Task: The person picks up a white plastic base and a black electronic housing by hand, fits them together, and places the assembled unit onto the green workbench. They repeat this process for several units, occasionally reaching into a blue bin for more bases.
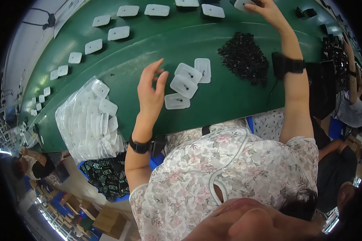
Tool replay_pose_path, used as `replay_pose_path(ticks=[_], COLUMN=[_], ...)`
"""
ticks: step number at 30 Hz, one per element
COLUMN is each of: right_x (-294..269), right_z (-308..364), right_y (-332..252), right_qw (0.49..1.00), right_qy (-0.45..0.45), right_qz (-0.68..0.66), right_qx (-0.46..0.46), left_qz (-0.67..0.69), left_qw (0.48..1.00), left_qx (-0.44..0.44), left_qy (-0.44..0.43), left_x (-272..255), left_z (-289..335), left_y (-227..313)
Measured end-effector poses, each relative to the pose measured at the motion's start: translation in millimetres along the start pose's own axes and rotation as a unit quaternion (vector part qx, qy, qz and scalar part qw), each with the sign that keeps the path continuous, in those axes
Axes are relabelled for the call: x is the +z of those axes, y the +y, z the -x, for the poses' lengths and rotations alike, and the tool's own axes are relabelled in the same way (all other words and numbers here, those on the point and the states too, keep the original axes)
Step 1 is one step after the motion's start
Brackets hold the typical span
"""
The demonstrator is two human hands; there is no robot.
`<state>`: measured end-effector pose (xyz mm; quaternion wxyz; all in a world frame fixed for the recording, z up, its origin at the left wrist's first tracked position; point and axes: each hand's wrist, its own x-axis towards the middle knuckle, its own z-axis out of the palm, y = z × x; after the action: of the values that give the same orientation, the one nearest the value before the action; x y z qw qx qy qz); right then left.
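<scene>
My right hand [266, 11] reaches to the far edge of the view, its fingers on a white-topped black case [242, 5] that the frame partly cuts off. Nearer to me, my left hand [151, 90] hovers over the table with nothing in it, thumb and fingers apart. Just right of it lie several flat white plastic covers [184, 86], some overlapping, with small dark parts on them. A heap of small black parts [244, 58] sits between those covers and my right forearm.
White-topped black cases [157, 10] curve along the far left of the green table [132, 76]. At left, a clear bag [88, 124] holds many white covers. Below it, a blue bin [108, 176] contains dark boards. Other people sit at both sides.
</scene>
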<state>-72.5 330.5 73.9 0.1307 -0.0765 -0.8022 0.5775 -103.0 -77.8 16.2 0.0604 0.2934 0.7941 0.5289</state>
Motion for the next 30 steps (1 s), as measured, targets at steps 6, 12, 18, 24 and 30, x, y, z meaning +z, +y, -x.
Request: replay_pose_path(ticks=[6, 12, 18, 24, 30], right_x=[-35, -68, -20, -48, 16], right_z=[-43, -36, -64, -82, -36], right_y=[53, 20, 16, 59, -29], right_qw=[0.947, 0.903, 0.815, 0.829, 0.971], right_qy=[-0.218, -0.188, 0.015, -0.082, 0.082], right_qz=[0.206, 0.367, 0.576, 0.552, 0.216], right_qx=[0.117, 0.124, -0.070, -0.026, -0.057], left_qz=[-0.017, -0.098, -0.258, -0.307, -0.328], left_qw=[0.999, 0.995, 0.965, 0.946, 0.937], left_qx=[-0.045, -0.036, 0.049, 0.088, 0.107], left_qy=[0.025, 0.005, -0.022, -0.062, -0.059], left_x=[-16, -12, -17, -6, -13], left_z=[31, 47, 79, 79, 83], left_y=[-2, 6, 11, 7, -4])
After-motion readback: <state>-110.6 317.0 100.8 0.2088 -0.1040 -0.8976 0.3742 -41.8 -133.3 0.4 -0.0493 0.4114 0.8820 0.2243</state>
